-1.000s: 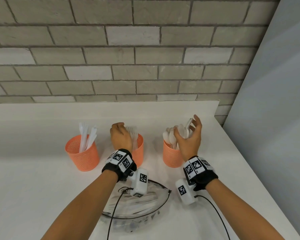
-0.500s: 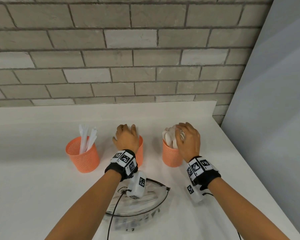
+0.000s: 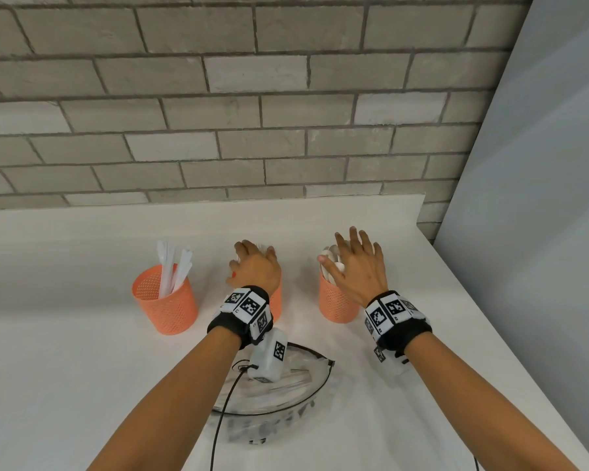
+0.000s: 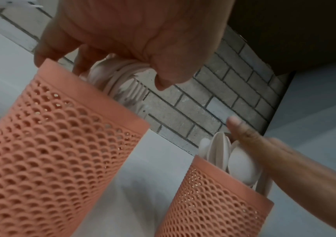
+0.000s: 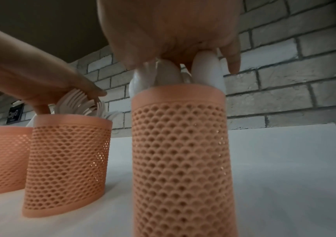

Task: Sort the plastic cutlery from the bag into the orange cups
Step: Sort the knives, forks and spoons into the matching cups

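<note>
Three orange mesh cups stand in a row. The left cup holds white knives. My left hand lies with relaxed fingers on the white forks in the middle cup, its thumb at the rim. My right hand has straight, spread fingers, and its palm rests on the white spoons in the right cup. Neither hand grips anything. The clear bag lies flat in front of the cups, partly under my left wrist.
The white counter ends at a brick wall behind the cups. A grey panel borders its right edge. A black cable runs from my left wrist across the bag.
A second ago my right hand held spoons above the right cup. Those spoons now stand in the cup, and both hands have flattened on top of the cutlery.
</note>
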